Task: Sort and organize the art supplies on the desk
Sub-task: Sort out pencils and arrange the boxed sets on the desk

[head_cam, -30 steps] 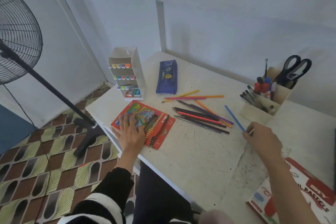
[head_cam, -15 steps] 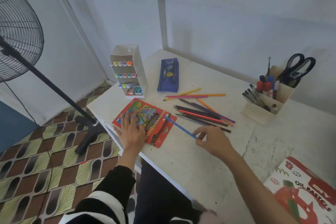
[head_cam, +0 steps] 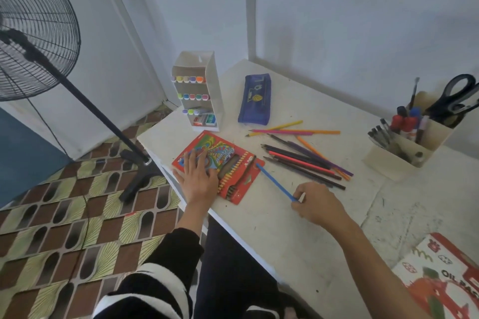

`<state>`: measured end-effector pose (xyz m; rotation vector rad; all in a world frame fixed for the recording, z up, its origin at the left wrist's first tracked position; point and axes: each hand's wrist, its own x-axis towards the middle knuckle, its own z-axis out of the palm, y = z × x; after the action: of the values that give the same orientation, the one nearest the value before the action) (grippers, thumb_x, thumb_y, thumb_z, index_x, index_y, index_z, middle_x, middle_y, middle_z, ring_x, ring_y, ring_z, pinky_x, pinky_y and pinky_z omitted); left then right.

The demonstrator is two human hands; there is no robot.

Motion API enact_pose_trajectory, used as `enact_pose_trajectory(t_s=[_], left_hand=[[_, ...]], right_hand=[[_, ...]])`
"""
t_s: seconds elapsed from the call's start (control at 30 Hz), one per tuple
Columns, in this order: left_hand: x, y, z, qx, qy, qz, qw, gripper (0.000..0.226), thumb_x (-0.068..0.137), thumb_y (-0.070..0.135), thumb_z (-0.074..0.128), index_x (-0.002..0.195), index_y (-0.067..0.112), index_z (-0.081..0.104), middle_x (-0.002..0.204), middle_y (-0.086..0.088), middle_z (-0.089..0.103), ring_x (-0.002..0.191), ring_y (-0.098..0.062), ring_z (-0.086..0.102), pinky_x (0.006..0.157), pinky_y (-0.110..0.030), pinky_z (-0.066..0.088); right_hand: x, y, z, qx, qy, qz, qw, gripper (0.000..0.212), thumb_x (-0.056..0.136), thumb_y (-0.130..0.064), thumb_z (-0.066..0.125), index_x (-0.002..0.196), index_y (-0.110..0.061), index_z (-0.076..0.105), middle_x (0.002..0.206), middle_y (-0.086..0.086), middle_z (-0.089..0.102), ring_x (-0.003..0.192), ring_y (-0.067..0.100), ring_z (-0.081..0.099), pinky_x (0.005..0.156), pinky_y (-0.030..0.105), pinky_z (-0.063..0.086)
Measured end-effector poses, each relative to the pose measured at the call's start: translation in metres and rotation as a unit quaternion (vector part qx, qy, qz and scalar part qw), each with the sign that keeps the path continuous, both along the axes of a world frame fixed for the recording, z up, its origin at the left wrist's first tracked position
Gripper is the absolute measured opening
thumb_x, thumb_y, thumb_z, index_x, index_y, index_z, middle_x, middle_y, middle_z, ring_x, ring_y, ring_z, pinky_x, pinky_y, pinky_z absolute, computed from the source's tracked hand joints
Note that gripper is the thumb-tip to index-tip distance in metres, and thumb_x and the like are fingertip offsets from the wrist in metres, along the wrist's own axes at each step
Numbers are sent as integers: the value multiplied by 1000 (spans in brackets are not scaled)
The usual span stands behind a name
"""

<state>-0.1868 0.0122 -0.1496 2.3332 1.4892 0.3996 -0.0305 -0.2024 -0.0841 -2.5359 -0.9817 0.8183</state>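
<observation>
Illumination is diffuse and moderately bright, with a cool blue cast across the wall. The light source is not in view. Shadows are faint and soft-edged; the loose coloured pencils throw barely any on the counter. Overall sharpness is low and fine detail is smeared. Wide-angle distortion bends the standing fan at the left edge. The oil pastels box in the lower right corner and the striped sleeve at the bottom are blurred.
</observation>
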Motion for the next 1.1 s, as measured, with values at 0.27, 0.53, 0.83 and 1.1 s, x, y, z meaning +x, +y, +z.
enact_pose_trajectory(t_s=[0.27, 0.53, 0.83, 1.1], left_hand=[[0, -2, 5, -1, 11, 0, 1000, 64, 85, 41, 20, 146, 28, 29, 158, 2, 16, 147, -17, 0, 113, -49, -14], [-1, -1, 4, -4, 11, 6, 1000, 63, 85, 42, 20, 147, 29, 28, 159, 3, 15, 147, -14, -2, 114, -49, -13], [1, -2, 5, -6, 5, 9, 1000, 52, 96, 32, 33, 147, 26, 28, 159, 3, 14, 147, -13, -3, 112, -46, -17], [2, -1, 4, -4, -3, 10, 1000, 52, 96, 29, 35, 147, 27, 28, 159, 3, 15, 147, -14, -2, 113, -46, -16]], right_hand=[[-24, 41, -5, 96, -81, 122, 985, 27, 93, -24, 52, 116, -33, 63, 97, -9, 63, 95, 11, 53, 78, 32, 51], [-42, 77, -44, 226, -41, 132, 964, 35, 86, -27, 66, 120, -20, 64, 113, 0, 55, 106, 15, 49, 84, 28, 47], [-25, 54, -61, 315, -66, 166, 932, 20, 73, -14, 77, 92, -16, 76, 100, 0, 62, 87, 16, 46, 67, 23, 39], [-35, 83, -52, 283, -105, 161, 940, 20, 78, -22, 72, 98, -18, 75, 93, 1, 65, 92, 22, 54, 75, 35, 47]])
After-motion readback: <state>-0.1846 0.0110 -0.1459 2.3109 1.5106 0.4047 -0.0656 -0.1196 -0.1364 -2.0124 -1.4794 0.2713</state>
